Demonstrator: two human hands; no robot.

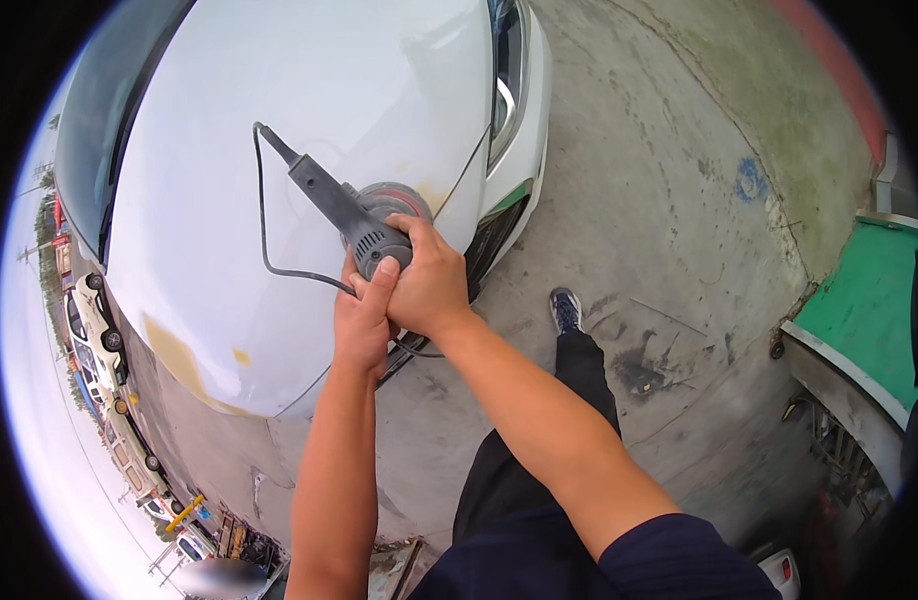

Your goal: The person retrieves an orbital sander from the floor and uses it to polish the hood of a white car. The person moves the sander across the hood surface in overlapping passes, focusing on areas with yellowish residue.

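Note:
A grey electric sander (331, 197) with a round disc rests on the white car hood (279, 90), its slim tail pointing up and left. My right hand (432, 278) is closed over the front end of the sander. Just below and left of it, my left hand (363, 322) is closed against the same end, thumb pressed up on the housing. The black power cord (263, 215) loops down from the tail and passes at my left hand; whether the fingers also grip it is hidden. Yellowish patches (177, 358) show on the hood's edge, with another beside the disc.
The car's headlight (504, 110) and dark grille (489, 240) lie right of the hood. My shoe (566, 310) stands on stained concrete (669, 260). A green-topped bench (864, 310) is at the far right. Parked vehicles (99, 340) line the far left.

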